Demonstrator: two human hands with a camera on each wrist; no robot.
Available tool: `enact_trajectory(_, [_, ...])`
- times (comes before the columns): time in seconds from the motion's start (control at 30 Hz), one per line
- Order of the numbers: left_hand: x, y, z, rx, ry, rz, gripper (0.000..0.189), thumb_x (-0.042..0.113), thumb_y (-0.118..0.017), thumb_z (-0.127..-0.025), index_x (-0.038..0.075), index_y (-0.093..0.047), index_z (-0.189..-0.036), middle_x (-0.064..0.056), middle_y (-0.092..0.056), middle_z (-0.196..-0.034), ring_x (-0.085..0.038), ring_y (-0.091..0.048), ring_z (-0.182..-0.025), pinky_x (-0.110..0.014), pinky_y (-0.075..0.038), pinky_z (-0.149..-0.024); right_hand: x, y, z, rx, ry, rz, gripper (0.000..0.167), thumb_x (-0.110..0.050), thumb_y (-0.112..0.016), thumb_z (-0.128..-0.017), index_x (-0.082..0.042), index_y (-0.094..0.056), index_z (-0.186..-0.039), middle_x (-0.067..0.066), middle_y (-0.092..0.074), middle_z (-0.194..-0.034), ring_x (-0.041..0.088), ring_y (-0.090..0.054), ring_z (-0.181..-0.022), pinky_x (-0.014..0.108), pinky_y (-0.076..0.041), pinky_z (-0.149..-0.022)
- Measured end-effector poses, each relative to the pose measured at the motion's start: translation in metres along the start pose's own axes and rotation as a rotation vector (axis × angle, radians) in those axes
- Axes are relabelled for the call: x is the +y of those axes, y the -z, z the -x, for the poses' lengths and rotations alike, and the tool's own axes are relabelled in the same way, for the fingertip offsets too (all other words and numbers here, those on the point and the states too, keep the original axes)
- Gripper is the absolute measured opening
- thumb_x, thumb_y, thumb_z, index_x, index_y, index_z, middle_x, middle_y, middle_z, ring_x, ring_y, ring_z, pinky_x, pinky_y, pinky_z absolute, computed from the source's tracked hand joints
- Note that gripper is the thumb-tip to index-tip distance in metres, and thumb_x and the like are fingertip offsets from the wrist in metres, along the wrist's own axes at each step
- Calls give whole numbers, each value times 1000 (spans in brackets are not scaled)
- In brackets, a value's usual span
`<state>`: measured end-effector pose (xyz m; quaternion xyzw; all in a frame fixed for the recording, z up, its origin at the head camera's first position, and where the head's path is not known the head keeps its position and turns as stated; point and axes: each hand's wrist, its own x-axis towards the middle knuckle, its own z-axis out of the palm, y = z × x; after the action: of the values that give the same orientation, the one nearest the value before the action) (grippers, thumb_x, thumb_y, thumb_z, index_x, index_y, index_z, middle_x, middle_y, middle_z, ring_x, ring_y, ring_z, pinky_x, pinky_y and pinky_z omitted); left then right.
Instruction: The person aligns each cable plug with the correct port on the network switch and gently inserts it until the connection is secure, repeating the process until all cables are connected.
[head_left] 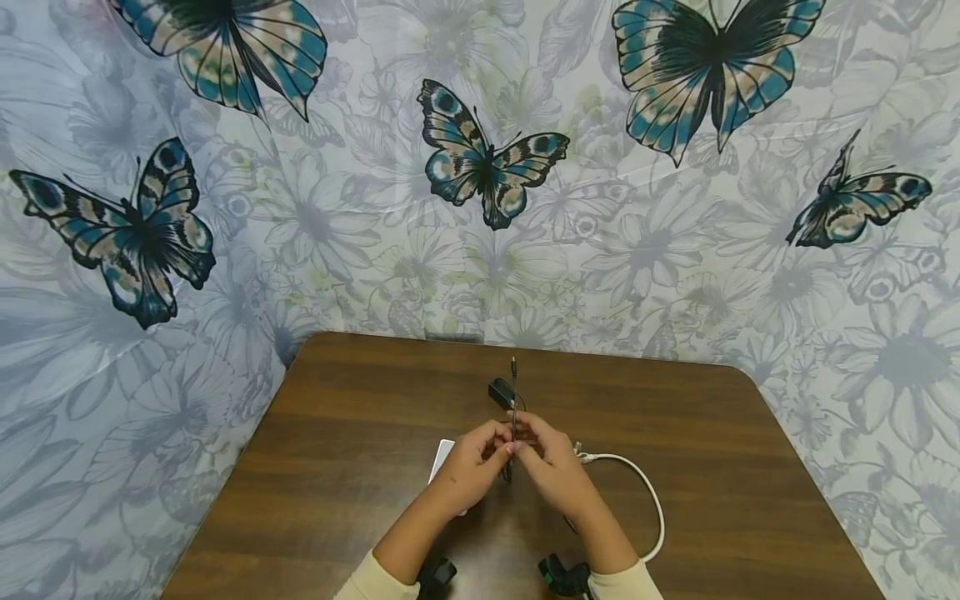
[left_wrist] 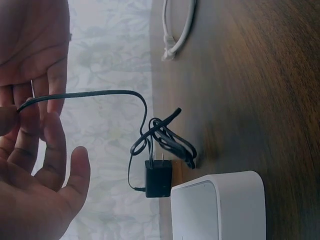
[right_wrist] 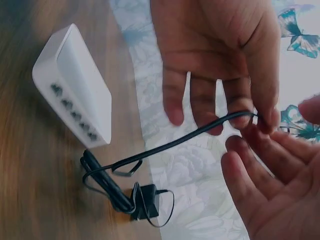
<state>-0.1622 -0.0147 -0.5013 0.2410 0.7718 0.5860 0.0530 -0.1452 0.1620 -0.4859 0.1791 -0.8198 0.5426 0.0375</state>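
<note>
Both hands meet over the table on the thin black cord of a power adapter. My right hand (head_left: 558,471) pinches the cord (right_wrist: 185,139) between thumb and forefinger, its other fingers fairly straight. From the other side, my left hand (head_left: 468,468) grips the cord with its thumb and first fingers, partly hidden; its remaining fingers spread loosely. The cord's slim end stands upright above the hands in the head view. Beyond them lies the black adapter (left_wrist: 158,179), beside a bundled loop of cord (left_wrist: 175,145).
A white network box (right_wrist: 82,95) with a row of ports stands on the brown wooden table (head_left: 720,467), left of the hands. To the right curves a white network cable (head_left: 657,508). Behind the table hangs a butterfly-patterned cloth (head_left: 360,275).
</note>
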Motion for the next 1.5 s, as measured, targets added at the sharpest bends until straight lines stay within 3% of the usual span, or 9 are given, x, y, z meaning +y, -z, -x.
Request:
enact_trajectory(0.1, [1, -1, 1, 2, -17, -15, 9, 24, -60, -100, 15, -61, -99, 3, -62, -84, -8, -58, -77, -24, -50, -69, -6, -1, -1, 69, -70, -48, 29, -22, -51, -105, -10, -59, -131, 3, -69, -116, 16, -66, -106, 28, -53, -91])
enact_trajectory(0.17, [2, -2, 2, 4, -24, -20, 7, 22, -62, -100, 15, -61, -98, 5, -61, -83, -7, -56, -76, -23, -49, -68, -8, -2, -2, 103, -74, -73, 29, -23, -51, -105, -8, -61, -128, 4, -71, -111, 17, -68, -102, 28, -53, -89])
enact_trajectory(0.4, [3, -2, 2, 5, -30, -51, 5, 21, -62, -99, 17, -61, -96, 8, -60, -79, -5, -52, -70, -22, -46, -61, -14, -5, -4, 156, -64, -91, 21, -8, -54, -102, -2, -62, -121, 9, -71, -107, 22, -69, -100, 26, -54, -87])
enact_trajectory(0.73, [1, -3, 2, -36, -20, -59, 6, 23, -62, -100, 17, -63, -97, 8, -62, -81, -5, -54, -69, -23, -47, -61, -15, -6, -7, 227, -109, -209, 32, 4, -58, -96, -3, -53, -127, 15, -70, -107, 24, -67, -101, 24, -53, -86])
enact_trajectory(0.93, [-3, -5, 3, -42, -22, -66, 8, 25, -63, -99, 18, -64, -96, 8, -62, -81, -4, -55, -69, -23, -48, -61, -18, -6, -7, 273, -59, -250, 21, -4, -56, -100, 5, -54, -120, 20, -69, -104, 19, -68, -96, 25, -54, -84])
enact_trajectory(1.1, [-5, -6, 3, -38, -26, -70, 6, 24, -63, -99, 18, -64, -97, 9, -61, -80, -4, -55, -69, -22, -48, -61, -22, -6, -7, 292, -15, -291, 25, -8, -53, -103, 13, -53, -116, 24, -68, -101, 15, -69, -91, 28, -56, -82])
enact_trajectory(1.5, [-8, -8, 2, -52, -7, -75, 7, 27, -64, -99, 20, -66, -99, 9, -62, -80, -4, -56, -69, -22, -49, -61, -24, -7, -8, 307, -2, -376, 18, -9, -51, -104, 6, -54, -112, 27, -65, -94, 16, -69, -84, 28, -57, -77])
